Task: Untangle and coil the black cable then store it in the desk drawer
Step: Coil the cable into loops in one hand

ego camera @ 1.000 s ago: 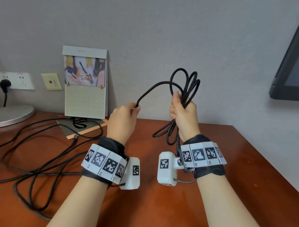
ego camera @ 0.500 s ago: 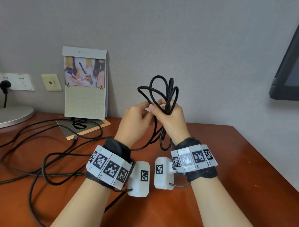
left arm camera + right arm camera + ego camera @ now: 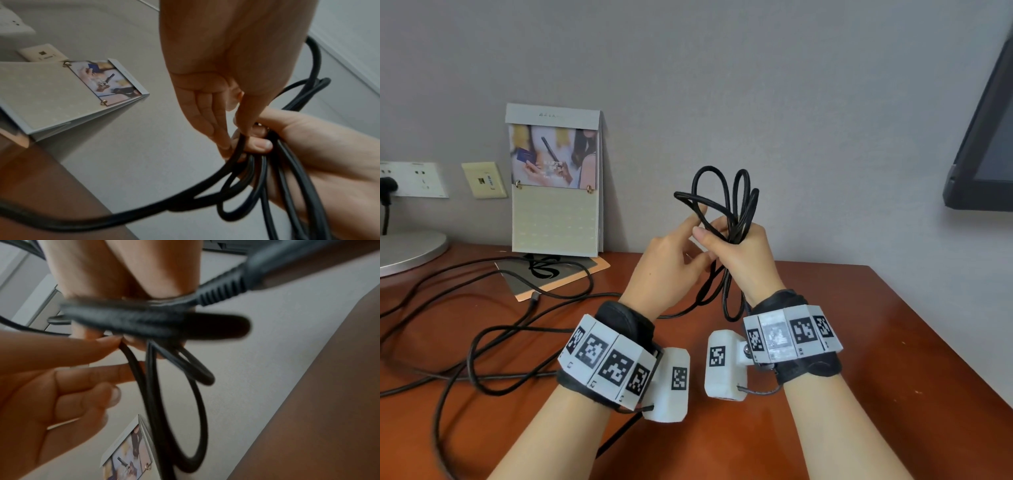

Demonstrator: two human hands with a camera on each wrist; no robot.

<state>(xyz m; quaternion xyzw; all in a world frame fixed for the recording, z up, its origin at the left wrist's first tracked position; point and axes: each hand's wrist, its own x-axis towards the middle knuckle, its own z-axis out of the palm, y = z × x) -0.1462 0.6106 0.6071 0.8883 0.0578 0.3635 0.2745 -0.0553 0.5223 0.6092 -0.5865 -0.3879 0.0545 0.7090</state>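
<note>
My right hand [image 3: 736,246] grips a bundle of black cable [image 3: 738,222] loops above the wooden desk [image 3: 859,342]. The loops stick up above the fist and hang below it. My left hand [image 3: 688,240] sits against the right thumb and pinches one strand between thumb and fingertips. The left wrist view shows my left hand [image 3: 232,129] on the cable [image 3: 174,205] beside my right hand [image 3: 308,138]. The right wrist view shows the bundle [image 3: 164,321], a ribbed plug end [image 3: 226,287] and my left hand [image 3: 61,378]. The free length trails down to the left. No drawer is in view.
Several other dark cables [image 3: 448,308] sprawl over the desk's left half. A standing calendar [image 3: 554,185] leans on the wall with a card [image 3: 558,270] before it. A grey round base [image 3: 407,250] sits at far left, wall sockets [image 3: 414,178] above it. A monitor [image 3: 983,154] hangs at right.
My left hand, held apart with a strand a second ago, has come across to the right hand and laid another loop on the bundle. The slack on the desk has shifted.
</note>
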